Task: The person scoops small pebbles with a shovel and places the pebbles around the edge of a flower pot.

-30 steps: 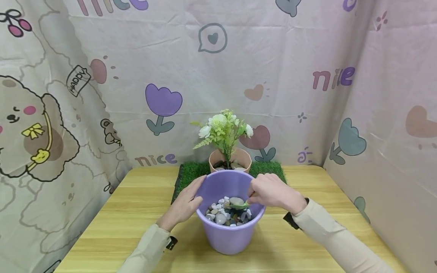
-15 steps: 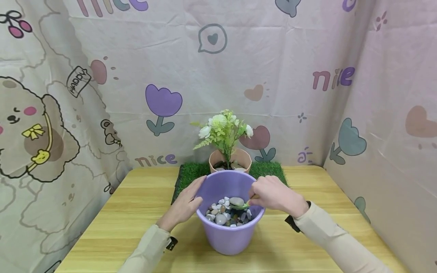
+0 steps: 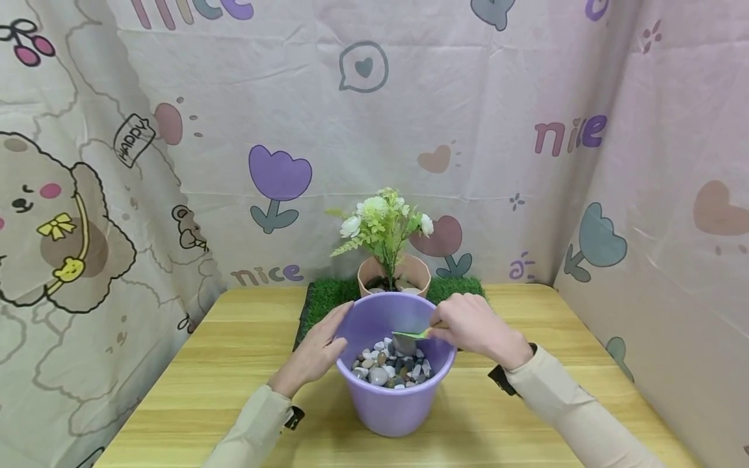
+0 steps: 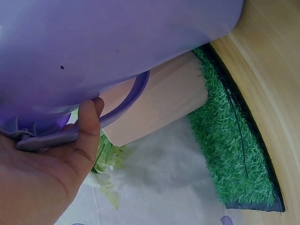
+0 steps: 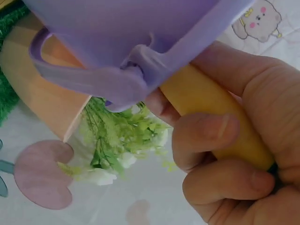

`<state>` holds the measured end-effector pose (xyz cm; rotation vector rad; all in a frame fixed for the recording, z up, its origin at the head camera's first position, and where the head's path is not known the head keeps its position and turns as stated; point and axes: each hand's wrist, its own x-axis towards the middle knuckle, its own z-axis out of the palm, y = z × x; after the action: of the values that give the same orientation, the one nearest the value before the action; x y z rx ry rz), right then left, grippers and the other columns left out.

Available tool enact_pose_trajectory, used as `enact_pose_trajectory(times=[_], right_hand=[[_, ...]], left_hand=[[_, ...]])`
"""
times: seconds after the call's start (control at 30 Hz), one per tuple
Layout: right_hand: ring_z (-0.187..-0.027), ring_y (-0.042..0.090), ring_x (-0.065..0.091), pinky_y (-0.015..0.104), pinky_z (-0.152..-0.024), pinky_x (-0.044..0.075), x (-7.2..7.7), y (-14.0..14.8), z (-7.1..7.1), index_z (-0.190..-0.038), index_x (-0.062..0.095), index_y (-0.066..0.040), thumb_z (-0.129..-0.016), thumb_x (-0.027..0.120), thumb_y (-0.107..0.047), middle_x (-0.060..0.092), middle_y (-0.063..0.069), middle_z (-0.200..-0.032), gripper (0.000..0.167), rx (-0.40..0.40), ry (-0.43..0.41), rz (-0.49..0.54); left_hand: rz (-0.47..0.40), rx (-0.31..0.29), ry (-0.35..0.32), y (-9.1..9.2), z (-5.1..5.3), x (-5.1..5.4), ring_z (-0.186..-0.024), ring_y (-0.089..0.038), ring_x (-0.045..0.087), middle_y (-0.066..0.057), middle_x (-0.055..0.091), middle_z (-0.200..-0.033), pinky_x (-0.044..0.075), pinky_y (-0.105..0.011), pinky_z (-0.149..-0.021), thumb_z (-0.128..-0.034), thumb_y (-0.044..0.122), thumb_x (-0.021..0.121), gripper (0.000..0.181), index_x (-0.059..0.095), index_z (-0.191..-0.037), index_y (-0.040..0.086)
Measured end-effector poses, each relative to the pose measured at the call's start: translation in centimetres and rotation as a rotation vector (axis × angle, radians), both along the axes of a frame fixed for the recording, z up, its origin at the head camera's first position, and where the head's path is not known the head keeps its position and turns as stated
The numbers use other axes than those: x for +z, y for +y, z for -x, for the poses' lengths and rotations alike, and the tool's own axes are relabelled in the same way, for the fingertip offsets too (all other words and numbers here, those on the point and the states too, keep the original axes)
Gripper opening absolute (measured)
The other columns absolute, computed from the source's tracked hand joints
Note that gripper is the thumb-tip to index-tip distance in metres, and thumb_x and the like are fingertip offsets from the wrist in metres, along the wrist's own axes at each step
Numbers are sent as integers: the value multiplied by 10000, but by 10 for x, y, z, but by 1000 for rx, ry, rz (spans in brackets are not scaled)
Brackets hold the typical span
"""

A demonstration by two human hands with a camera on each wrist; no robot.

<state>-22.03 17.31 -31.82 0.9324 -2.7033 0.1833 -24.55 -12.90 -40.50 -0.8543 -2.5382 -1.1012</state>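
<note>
A purple bucket (image 3: 393, 406) stands on the table with pebbles (image 3: 377, 375) of white, grey and brown in its bottom. My left hand (image 3: 314, 351) grips the bucket's left rim, thumb at the rim; in the left wrist view its fingers lie against the outer wall beside the bucket handle (image 4: 129, 104). With curled fingers my right hand (image 3: 474, 329) holds a small garden trowel by its yellow handle (image 5: 215, 117), over the bucket's right rim. The green-edged trowel blade (image 3: 409, 336) is inside the bucket, tilted above the pebbles. Whether it carries any pebbles is unclear.
Just behind the bucket, a peach flowerpot (image 3: 420, 273) with white flowers and greenery (image 3: 383, 224) stands on an artificial grass mat (image 3: 328, 296). The wooden table (image 3: 234, 364) extends to both sides. A printed cloth (image 3: 374, 130) hangs behind and beside it.
My right hand has risen slightly and turned the trowel, so its blade now tilts higher over the pebbles. The large grey stone seen earlier no longer shows clearly. The left hand stays put.
</note>
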Motion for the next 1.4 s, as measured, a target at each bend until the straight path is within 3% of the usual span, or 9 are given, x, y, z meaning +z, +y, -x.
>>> enact_pose_trajectory(times=[0.2, 0.37, 0.7, 0.87, 1.0, 1.2, 1.4], right_hand=[[-598, -47, 566, 174, -521, 459, 0, 2, 2, -819, 808, -250, -810, 771, -312, 705, -162, -717, 72, -29, -122, 57], [-606, -32, 574, 193, -546, 470, 0, -3, -1, -786, 806, -251, -797, 775, -294, 712, -163, -713, 54, -20, -189, 26], [-465, -23, 459, 158, -433, 388, -10, -9, -7, -702, 760, -203, -815, 761, -234, 611, -146, -578, 117, 15, -53, 19], [-469, -41, 460, 141, -435, 384, -14, -8, -5, -716, 768, -207, -828, 756, -232, 639, -134, -592, 116, 17, -16, 31], [-477, -38, 431, 152, -436, 360, -16, -6, -3, -724, 761, -221, -844, 743, -263, 576, -170, -576, 128, 41, 23, 26], [-471, -43, 351, 139, -430, 295, -24, 1, 4, -662, 672, -254, -855, 732, -311, 464, -189, -567, 211, 137, 144, 21], [-520, -72, 433, 79, -468, 335, -32, 13, 14, -791, 737, -248, -839, 752, -293, 621, -156, -703, 68, 255, 249, 85]], left_hand=[[5, 0, -3, 0, 1, -1, -1378, -302, 434, -129, 392, -1546, 373, -515, -1111, -878, 74, 493, 673, 334, -1531, 73], [7, 3, -6, -1, 1, -1, -1380, -297, 430, -111, 386, -1552, 374, -513, -1111, -878, 81, 484, 674, 329, -1534, 77], [6, 3, 12, 1, 1, 0, -1374, -296, 439, -123, 408, -1537, 376, -511, -1109, -861, 77, 493, 680, 344, -1525, 61], [4, 1, 25, 1, 0, 1, -1370, -300, 446, -119, 419, -1531, 377, -502, -1111, -851, 77, 503, 680, 358, -1515, 44], [5, 0, 20, 1, -1, 2, -1371, -300, 444, -117, 410, -1537, 379, -503, -1109, -855, 78, 498, 681, 350, -1519, 48], [-1, -1, 14, 1, 1, 0, -1363, -300, 452, -118, 410, -1536, 386, -511, -1100, -857, 80, 495, 682, 347, -1522, 54], [0, 1, 9, 1, 0, 0, -1376, -305, 436, -122, 401, -1541, 380, -520, -1103, -857, 84, 490, 688, 337, -1527, 57]])
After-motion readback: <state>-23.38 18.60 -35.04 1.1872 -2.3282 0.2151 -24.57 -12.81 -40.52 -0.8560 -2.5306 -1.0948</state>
